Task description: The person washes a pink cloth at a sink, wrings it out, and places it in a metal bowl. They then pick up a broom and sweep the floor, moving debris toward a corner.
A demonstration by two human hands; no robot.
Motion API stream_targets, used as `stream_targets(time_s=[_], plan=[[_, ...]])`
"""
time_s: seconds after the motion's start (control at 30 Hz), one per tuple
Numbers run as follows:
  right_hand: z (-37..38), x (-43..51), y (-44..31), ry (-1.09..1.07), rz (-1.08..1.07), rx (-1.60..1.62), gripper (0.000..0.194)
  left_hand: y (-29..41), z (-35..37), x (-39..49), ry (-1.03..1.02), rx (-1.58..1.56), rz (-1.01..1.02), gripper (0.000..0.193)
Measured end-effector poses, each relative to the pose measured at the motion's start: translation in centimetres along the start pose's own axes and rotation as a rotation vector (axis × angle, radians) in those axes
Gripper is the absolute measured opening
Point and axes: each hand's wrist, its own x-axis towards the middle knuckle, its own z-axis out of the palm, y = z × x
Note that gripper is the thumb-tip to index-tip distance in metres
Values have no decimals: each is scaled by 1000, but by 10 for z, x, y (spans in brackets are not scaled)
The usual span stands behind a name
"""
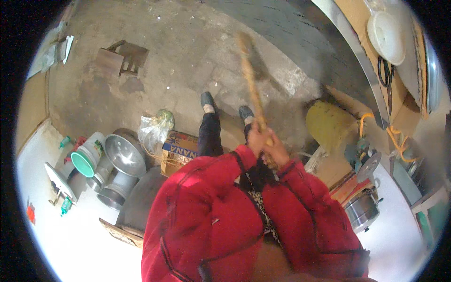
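A long stick or wooden handle (254, 88) slants up and away from my body over the concrete floor (190, 46). Both hands grip it near its lower end, close together in front of my waist. My left hand (258, 139) and my right hand (276, 153) are hard to tell apart where they meet, and the fingers partly hide the grip. The far end of the stick is blurred above the floor. My feet in dark shoes (246, 112) stand just left of it.
A small wooden stool (112, 60) stands at the upper left. Metal bowls (125, 155), a green-rimmed bucket (83, 164), a plastic bag (152, 131) and a banana box (180, 144) are at the left. A yellowish container (327, 123), a metal pot (362, 209) and a counter edge (363, 60) lie at the right.
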Motion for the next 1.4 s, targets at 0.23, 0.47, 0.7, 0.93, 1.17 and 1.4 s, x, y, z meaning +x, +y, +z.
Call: stream_targets(time_s=[0.23, 0.47, 0.7, 0.93, 1.17, 1.4], plan=[[-52, 27, -15, 284, 12, -15, 44, -8, 29, 35, -406, -363, -306, 48], [47, 171, -46, 163, -267, -219, 27, 96, -82, 32, -32, -396, -299, 42], [232, 283, -131, 130, -63, 143, 17, 95, -197, 38, 25, -816, -101, 54], [255, 166, -139, -106, -124, -523, 67, 63, -223, 21, 45, -857, -206, 45], [185, 87, -117, 75, -71, -352, 84, 83, -250, 0, 58, -879, -255, 46], [340, 165, -135, -137, 95, -130, 22, 93, -273, 5, 12, -914, -235, 43]])
